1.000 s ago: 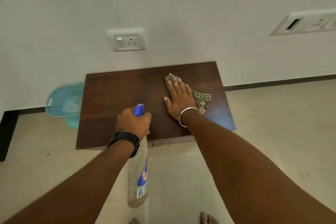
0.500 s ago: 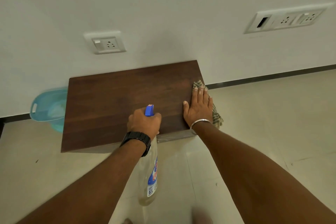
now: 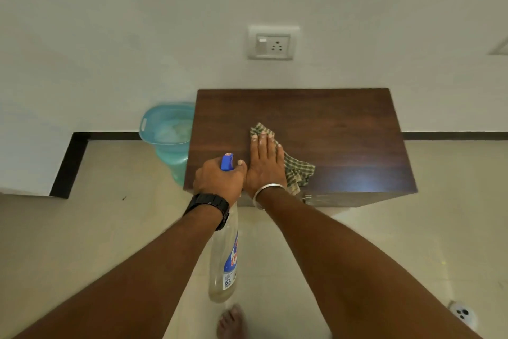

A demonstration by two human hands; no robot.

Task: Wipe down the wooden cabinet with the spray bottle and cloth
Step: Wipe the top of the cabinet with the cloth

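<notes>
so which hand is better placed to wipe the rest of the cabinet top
Right. The right hand lies flat on the checked cloth on the cabinet top, with bare wood to its right. The left hand is busy gripping the spray bottle at the front edge.

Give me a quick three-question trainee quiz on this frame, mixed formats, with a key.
1. Which hand grips the spray bottle? A: left. B: right. C: neither.
2. True or false: the right hand presses flat, fingers straight, on the checked cloth on top of the cabinet.
3. Fill in: the blue tub stands beside the cabinet on the person's ____ side.

Key
1. A: the left hand is curled round the bottle's neck.
2. True.
3. left
</notes>
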